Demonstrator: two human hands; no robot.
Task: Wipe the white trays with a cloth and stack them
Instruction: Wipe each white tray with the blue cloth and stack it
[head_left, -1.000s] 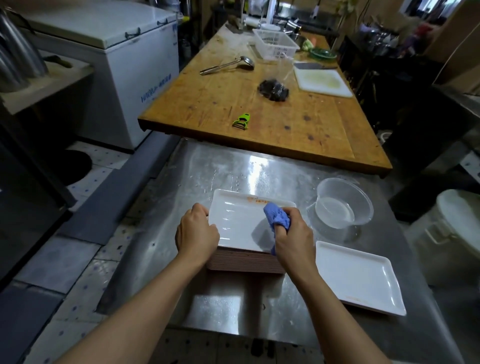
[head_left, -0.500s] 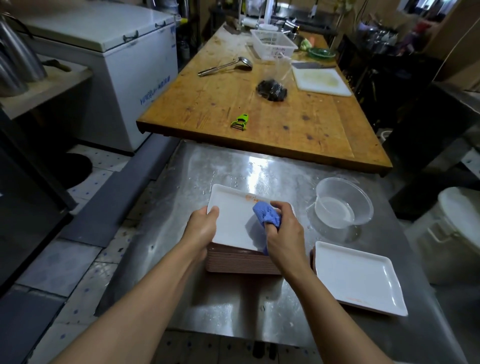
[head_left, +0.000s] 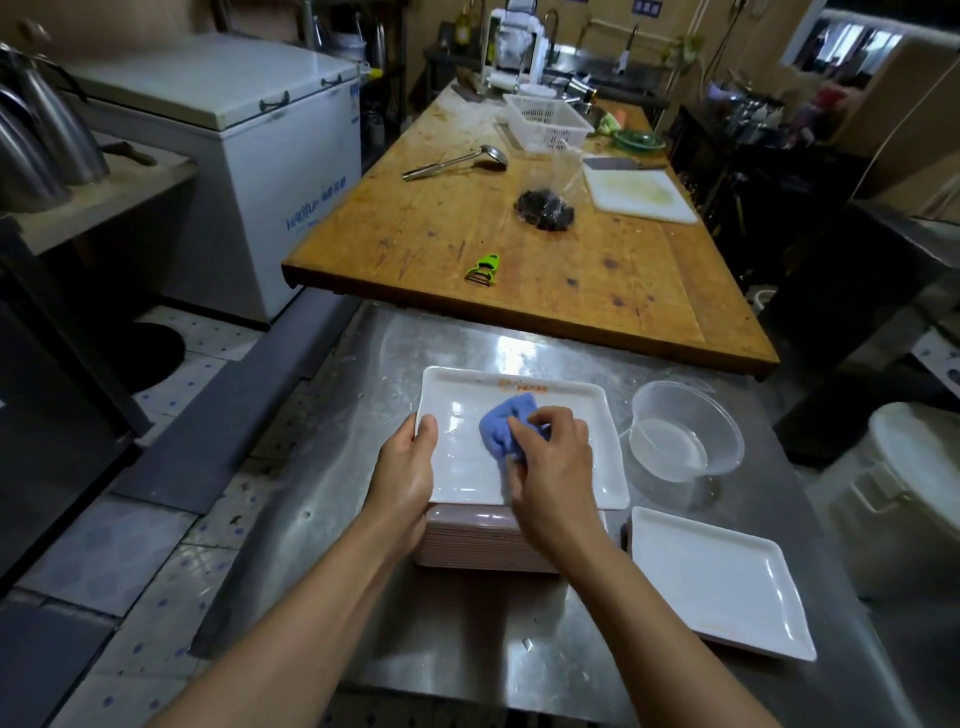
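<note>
mid-wipe on top tray (head_left: 519, 467) of a tall pile (head_left: 467, 545). right hand (head_left: 553, 467), fingers bunched around blue cloth (head_left: 506, 423) at tray's centre. left hand (head_left: 408, 478) curled on left rim. only 1 wiped tray (head_left: 722, 587) set aside, seemingly; most left.

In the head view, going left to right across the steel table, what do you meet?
left hand on the tray's left edge → blue cloth on the top white tray of the stack → right hand holding the cloth → clear bowl → single white tray at the near right.
</note>
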